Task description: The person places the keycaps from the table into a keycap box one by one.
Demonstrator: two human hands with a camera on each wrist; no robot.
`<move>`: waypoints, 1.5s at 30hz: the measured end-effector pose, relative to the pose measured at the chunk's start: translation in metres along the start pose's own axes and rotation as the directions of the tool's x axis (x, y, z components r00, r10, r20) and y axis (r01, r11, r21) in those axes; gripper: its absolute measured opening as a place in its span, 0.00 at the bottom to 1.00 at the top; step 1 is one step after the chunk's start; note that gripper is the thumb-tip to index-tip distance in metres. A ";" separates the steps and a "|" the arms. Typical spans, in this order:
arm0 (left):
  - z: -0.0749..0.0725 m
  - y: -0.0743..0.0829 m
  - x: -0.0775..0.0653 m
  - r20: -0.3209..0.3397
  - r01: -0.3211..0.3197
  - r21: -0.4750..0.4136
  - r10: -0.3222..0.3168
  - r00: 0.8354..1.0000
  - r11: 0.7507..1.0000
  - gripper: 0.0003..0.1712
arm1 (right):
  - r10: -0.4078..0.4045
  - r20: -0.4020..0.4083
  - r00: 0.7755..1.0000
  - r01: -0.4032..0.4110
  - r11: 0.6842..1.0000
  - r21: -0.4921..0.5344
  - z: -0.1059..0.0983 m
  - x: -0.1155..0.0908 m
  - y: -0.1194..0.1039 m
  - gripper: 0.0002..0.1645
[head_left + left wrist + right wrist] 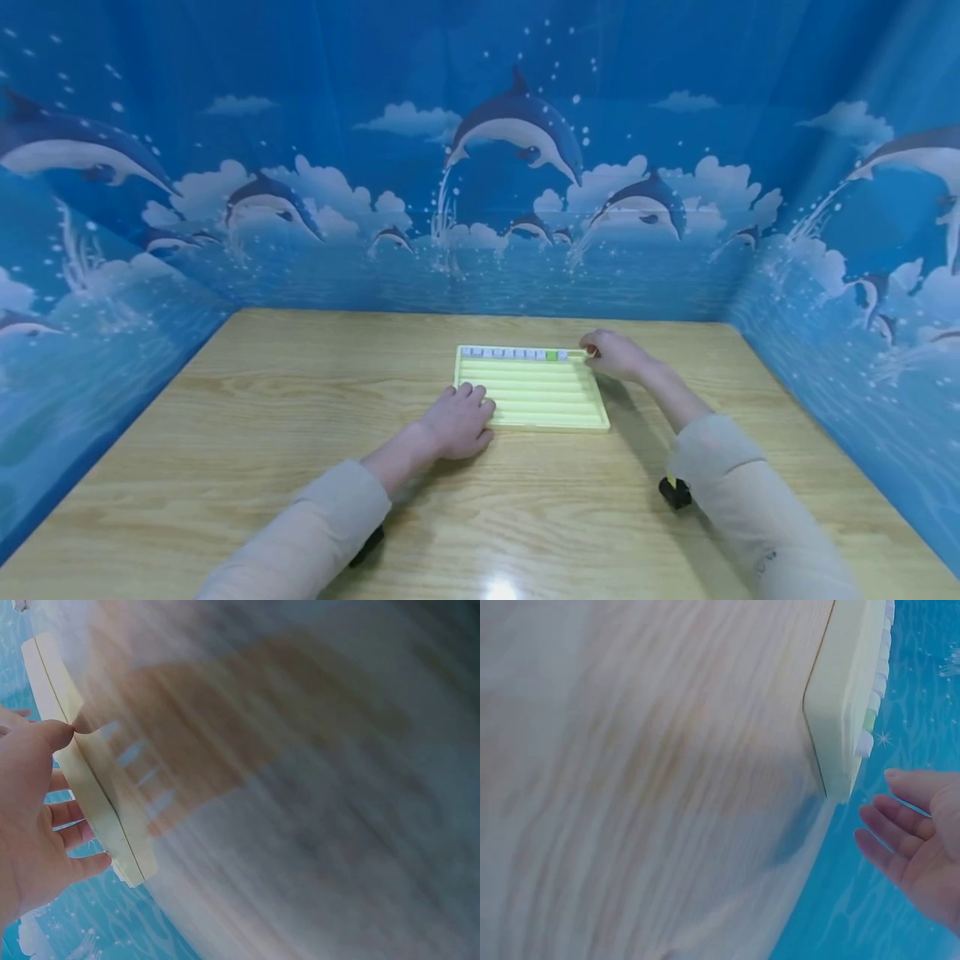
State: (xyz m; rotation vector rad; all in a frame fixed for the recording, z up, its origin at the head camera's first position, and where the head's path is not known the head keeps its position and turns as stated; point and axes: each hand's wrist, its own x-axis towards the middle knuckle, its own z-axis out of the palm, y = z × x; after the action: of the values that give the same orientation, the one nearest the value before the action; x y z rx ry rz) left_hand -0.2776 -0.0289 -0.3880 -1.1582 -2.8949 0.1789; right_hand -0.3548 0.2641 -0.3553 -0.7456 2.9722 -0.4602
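Observation:
A pale yellow-green ridged tray [536,400] lies on the table. Along its back groove stands a row of small whitish blocks [498,353], with a single green block [551,356] near the right end. My left hand [459,421] holds the tray's front left corner; in the left wrist view its thumb [56,735] presses the front wall while the fingers spread over the far side. At the back right corner is my right hand [618,354]. Seen from the right wrist, its fingers [889,825] are loosely bent, apart from the last white block [864,745], with nothing visible between them.
The wooden table [315,367] reaches back to a blue curtain [337,275] printed with dolphins, which also closes both sides. Black wrist devices [675,492] hang beneath both cuffs. Light glares on the front of the table.

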 end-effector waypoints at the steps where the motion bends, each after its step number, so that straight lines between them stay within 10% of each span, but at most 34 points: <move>1: 0.000 0.000 0.000 -0.001 0.002 -0.001 -0.002 1.000 1.000 0.23 | -0.001 -0.006 1.000 0.001 1.000 0.005 -0.002 -0.003 0.001 0.20; 22: 0.002 0.002 0.002 0.002 0.010 -0.030 -0.010 1.000 0.999 0.23 | 0.004 -0.026 1.000 -0.003 1.000 0.018 -0.026 -0.070 0.013 0.14; 45: 0.002 0.001 0.002 -0.012 0.009 -0.032 -0.009 1.000 0.999 0.21 | 0.168 0.307 0.937 -0.192 0.980 0.048 -0.027 -0.120 0.022 0.26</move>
State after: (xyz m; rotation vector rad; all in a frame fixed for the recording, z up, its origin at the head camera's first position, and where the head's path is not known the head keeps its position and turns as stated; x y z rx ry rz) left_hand -0.2785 -0.0271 -0.3901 -1.1467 -2.9021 0.1260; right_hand -0.2622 0.3461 -0.3402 -0.4793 2.6866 -0.4052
